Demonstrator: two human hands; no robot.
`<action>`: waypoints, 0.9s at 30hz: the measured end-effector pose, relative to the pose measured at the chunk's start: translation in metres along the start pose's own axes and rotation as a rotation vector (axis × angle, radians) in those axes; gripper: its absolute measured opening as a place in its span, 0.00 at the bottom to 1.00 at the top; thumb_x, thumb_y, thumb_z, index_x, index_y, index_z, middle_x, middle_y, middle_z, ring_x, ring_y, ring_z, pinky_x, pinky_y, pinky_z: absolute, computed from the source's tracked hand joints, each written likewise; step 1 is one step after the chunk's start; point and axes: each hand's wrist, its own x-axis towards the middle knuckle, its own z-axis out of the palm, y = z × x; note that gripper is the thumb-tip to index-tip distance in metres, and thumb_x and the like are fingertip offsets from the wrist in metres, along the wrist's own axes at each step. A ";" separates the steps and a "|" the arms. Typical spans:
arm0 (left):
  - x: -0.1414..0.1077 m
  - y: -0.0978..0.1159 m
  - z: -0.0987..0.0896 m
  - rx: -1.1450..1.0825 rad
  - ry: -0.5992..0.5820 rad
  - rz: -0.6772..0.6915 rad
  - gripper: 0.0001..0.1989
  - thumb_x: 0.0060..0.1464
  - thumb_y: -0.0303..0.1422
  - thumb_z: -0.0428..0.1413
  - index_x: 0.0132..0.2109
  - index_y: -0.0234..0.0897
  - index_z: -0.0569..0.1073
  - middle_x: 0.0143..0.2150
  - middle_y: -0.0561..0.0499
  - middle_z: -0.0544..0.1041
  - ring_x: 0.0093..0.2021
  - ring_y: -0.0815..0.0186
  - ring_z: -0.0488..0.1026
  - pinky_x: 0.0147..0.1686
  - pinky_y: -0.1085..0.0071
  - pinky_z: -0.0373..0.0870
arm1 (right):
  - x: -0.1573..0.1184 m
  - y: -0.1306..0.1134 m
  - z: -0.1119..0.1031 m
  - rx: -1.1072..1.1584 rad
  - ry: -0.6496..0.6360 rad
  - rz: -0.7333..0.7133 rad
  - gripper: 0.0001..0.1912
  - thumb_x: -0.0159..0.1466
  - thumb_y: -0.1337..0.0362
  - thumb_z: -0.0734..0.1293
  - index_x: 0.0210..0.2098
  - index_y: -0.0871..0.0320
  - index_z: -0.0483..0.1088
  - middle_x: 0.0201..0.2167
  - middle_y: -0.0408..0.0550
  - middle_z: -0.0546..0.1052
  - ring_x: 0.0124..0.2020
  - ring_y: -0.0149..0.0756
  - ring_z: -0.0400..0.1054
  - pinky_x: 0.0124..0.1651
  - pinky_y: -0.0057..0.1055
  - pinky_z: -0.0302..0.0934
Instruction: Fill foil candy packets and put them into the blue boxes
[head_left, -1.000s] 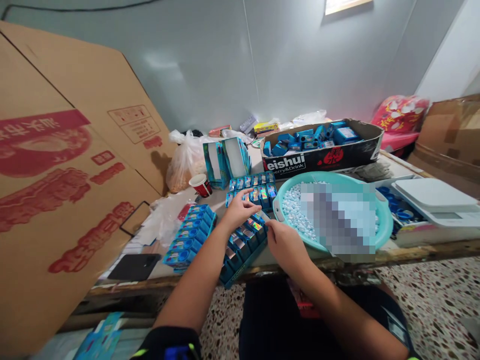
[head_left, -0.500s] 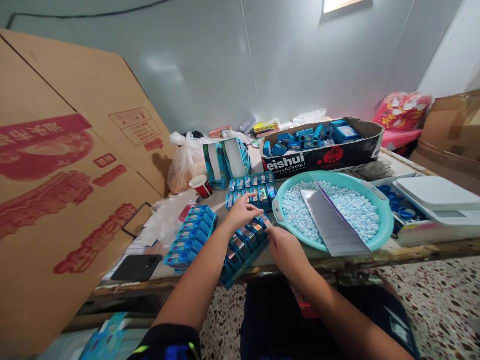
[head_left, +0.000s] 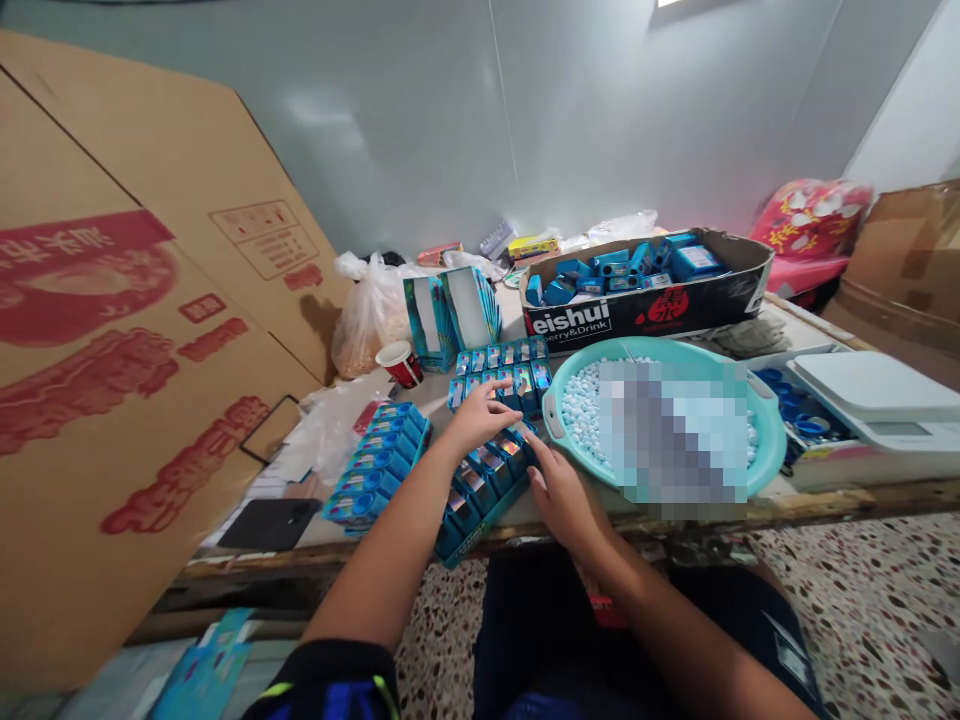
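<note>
My left hand (head_left: 480, 418) reaches over the far end of a tray of small blue boxes (head_left: 480, 490) with shiny labels. One finger is lifted; the other fingertips come together at the end box, and what they pinch is too small to make out. My right hand (head_left: 562, 495) is at the same box from the right, index finger stretched onto its top and thumb apart. A second set of blue boxes (head_left: 499, 358) stands just behind, and another tray of blue boxes (head_left: 379, 460) lies to the left.
A turquoise basin (head_left: 771, 440) of pale pellets sits right, partly blurred out. Behind it is a black carton (head_left: 585, 325) of blue boxes. A white scale (head_left: 877, 385), paper cup (head_left: 400, 364), folded cards (head_left: 472, 305), dark phone-like slab (head_left: 270, 523) and large cardboard box (head_left: 150, 300) surround the work.
My right fingers have gone from pinching a shiny strip at the end box to laying the index finger on it. The left hand stays nearly in place. The view has shifted slightly.
</note>
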 end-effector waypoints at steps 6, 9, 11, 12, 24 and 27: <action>0.001 -0.003 0.000 0.004 -0.003 -0.016 0.34 0.45 0.33 0.69 0.60 0.34 0.70 0.28 0.51 0.81 0.25 0.68 0.73 0.25 0.75 0.65 | -0.006 0.012 0.000 -0.064 -0.004 -0.055 0.29 0.72 0.66 0.53 0.72 0.58 0.55 0.63 0.61 0.69 0.61 0.55 0.66 0.61 0.48 0.64; 0.003 -0.007 0.000 0.004 -0.002 -0.039 0.35 0.45 0.31 0.70 0.60 0.35 0.69 0.30 0.49 0.83 0.26 0.66 0.76 0.24 0.75 0.65 | -0.010 0.020 0.003 -0.131 -0.048 -0.116 0.33 0.70 0.68 0.55 0.74 0.60 0.51 0.60 0.65 0.71 0.56 0.57 0.69 0.57 0.50 0.67; 0.003 -0.009 0.002 -0.023 0.004 -0.050 0.35 0.44 0.30 0.71 0.60 0.34 0.70 0.30 0.48 0.82 0.28 0.64 0.78 0.26 0.74 0.67 | -0.014 0.028 0.006 -0.199 -0.090 -0.150 0.35 0.70 0.69 0.54 0.75 0.60 0.46 0.59 0.67 0.70 0.52 0.57 0.71 0.54 0.52 0.69; 0.003 -0.010 0.004 -0.040 0.008 -0.054 0.35 0.43 0.29 0.71 0.59 0.33 0.70 0.29 0.49 0.82 0.29 0.63 0.78 0.27 0.74 0.69 | -0.016 0.031 0.008 -0.224 -0.104 -0.163 0.35 0.70 0.69 0.53 0.76 0.59 0.44 0.59 0.67 0.70 0.52 0.56 0.71 0.52 0.53 0.70; -0.004 -0.037 0.018 -0.015 0.000 -0.069 0.34 0.44 0.27 0.69 0.60 0.31 0.72 0.33 0.47 0.81 0.26 0.68 0.74 0.28 0.74 0.69 | -0.030 0.078 0.020 -0.172 -0.041 -0.275 0.33 0.73 0.56 0.55 0.75 0.50 0.46 0.63 0.59 0.66 0.66 0.55 0.62 0.65 0.56 0.62; -0.006 -0.037 0.019 0.007 -0.017 -0.061 0.34 0.45 0.28 0.69 0.61 0.33 0.71 0.34 0.47 0.81 0.29 0.67 0.75 0.30 0.73 0.71 | -0.031 0.081 0.020 -0.154 -0.030 -0.265 0.32 0.72 0.54 0.55 0.74 0.50 0.48 0.64 0.59 0.66 0.67 0.55 0.61 0.66 0.56 0.60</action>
